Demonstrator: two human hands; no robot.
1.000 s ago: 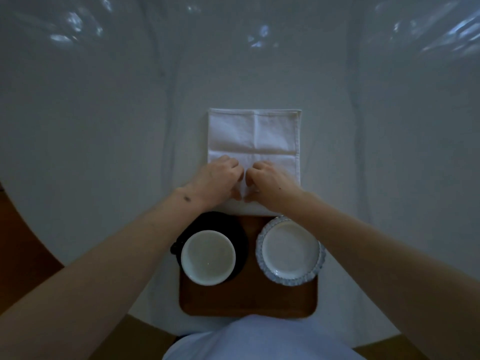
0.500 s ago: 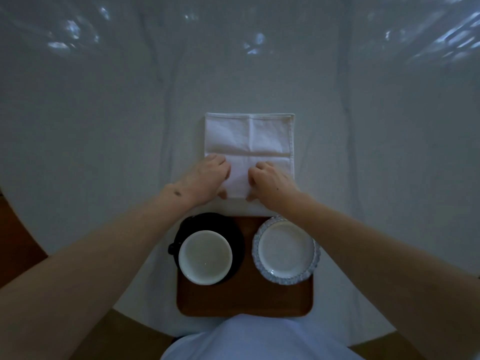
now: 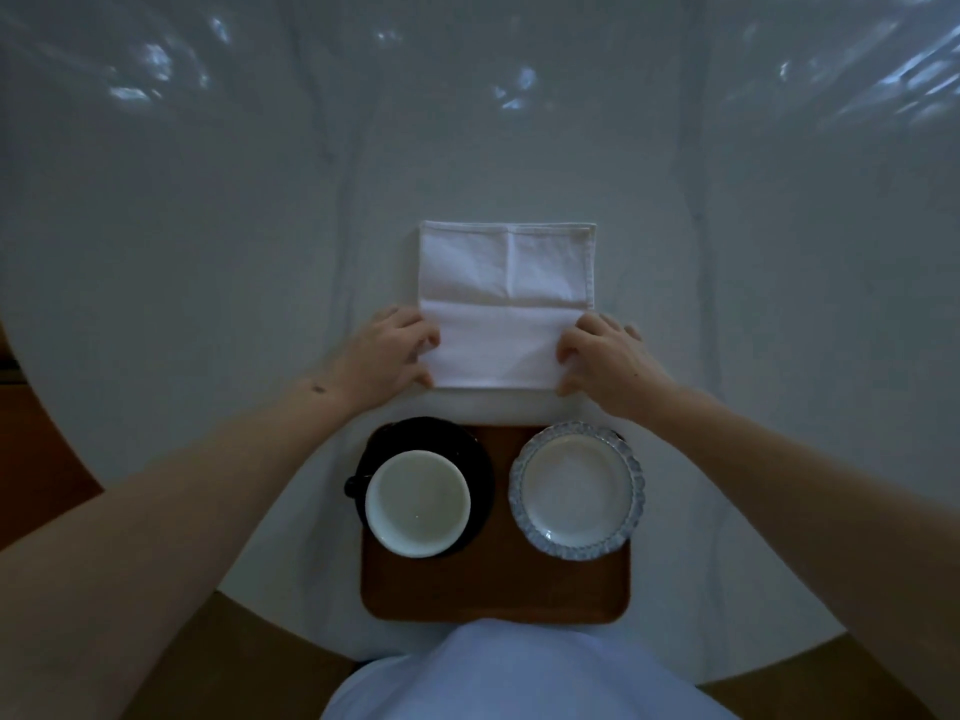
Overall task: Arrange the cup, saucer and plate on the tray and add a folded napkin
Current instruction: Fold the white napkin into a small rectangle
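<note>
A white cloth napkin (image 3: 506, 283) lies folded on the white tablecloth just beyond the brown wooden tray (image 3: 496, 589). My left hand (image 3: 387, 353) pinches its near left edge, and my right hand (image 3: 605, 356) pinches its near right edge, thumbs tucked under the lower fold. On the tray's left half a white cup (image 3: 418, 504) with a dark handle stands on a black saucer (image 3: 480, 459). A small white plate with a blue scalloped rim (image 3: 576, 491) sits on the tray's right half.
The round table wears a white tablecloth (image 3: 208, 252) with creases running away from me. Brown floor (image 3: 31, 459) shows past the table's left edge. My light blue shirt (image 3: 519, 678) fills the bottom centre.
Both hands have slid apart from the middle of the napkin's near fold to its left and right edges. The near flap now lies flatter.
</note>
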